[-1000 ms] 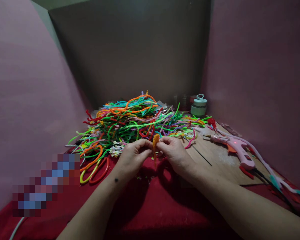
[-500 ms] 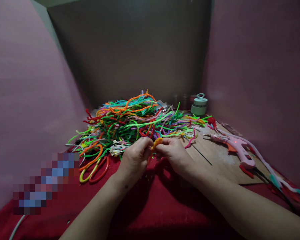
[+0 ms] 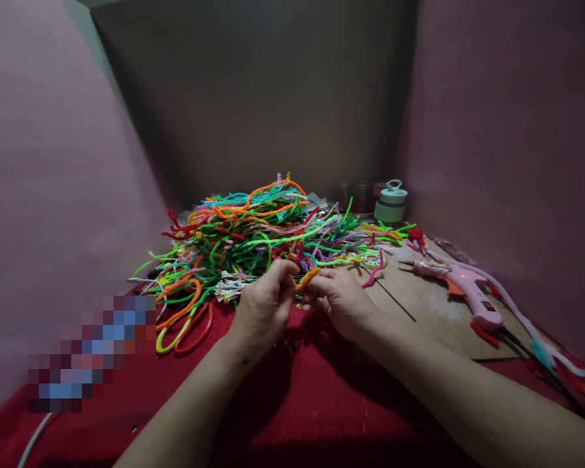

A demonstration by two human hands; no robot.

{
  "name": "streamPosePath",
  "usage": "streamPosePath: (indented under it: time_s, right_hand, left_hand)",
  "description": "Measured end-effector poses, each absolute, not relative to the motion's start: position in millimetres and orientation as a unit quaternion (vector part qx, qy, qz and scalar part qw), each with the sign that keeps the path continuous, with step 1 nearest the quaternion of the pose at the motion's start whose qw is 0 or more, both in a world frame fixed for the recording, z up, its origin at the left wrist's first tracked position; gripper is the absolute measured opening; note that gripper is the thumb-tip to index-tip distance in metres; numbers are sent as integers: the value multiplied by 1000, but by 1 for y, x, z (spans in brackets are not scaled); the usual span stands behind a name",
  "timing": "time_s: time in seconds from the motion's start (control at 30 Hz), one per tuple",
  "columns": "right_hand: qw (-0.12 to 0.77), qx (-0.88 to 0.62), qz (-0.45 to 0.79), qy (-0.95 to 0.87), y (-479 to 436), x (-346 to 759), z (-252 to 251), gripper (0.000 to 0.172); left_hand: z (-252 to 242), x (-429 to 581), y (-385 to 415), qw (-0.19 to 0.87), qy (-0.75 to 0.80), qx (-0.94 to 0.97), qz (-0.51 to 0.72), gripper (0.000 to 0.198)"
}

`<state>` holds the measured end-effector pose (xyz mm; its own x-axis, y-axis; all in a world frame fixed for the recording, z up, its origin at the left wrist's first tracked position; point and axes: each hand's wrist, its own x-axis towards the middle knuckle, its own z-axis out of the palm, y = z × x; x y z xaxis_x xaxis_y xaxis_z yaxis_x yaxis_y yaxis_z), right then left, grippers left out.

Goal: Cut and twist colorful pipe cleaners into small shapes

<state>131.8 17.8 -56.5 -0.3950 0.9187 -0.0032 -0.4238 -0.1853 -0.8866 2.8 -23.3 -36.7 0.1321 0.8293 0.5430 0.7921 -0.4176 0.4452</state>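
Note:
A short orange-yellow pipe cleaner (image 3: 308,278) spans the gap between my two hands, above the red cloth. My left hand (image 3: 268,296) is closed in a pinch on its left end. The fingers of my right hand (image 3: 340,299) are closed on its right end, and they hide part of it. Just beyond my hands lies a large tangled heap of coloured pipe cleaners (image 3: 253,227). A bundle of pale-tipped thin stems (image 3: 230,286) sits close to my left hand.
At the right, a pink glue gun (image 3: 463,286) with a lit red light rests on a brown board (image 3: 394,292), beside a thin dark stick (image 3: 390,296). A pale green jar (image 3: 390,203) stands behind. Scissors with yellow-red handles (image 3: 190,331) lie left on the red cloth (image 3: 292,403).
The orange-yellow pipe cleaner shows longer and straighter between my hands, where it looked bent over before. My fingers have shifted slightly along it. The view has moved a little.

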Motion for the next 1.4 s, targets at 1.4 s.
streamPosePath:
  time_s: [1.4]
  right_hand:
    - [463, -433, 458, -623, 17, 132, -56, 9]
  left_hand:
    - [-40, 11, -19, 34, 567, 722, 394, 16]
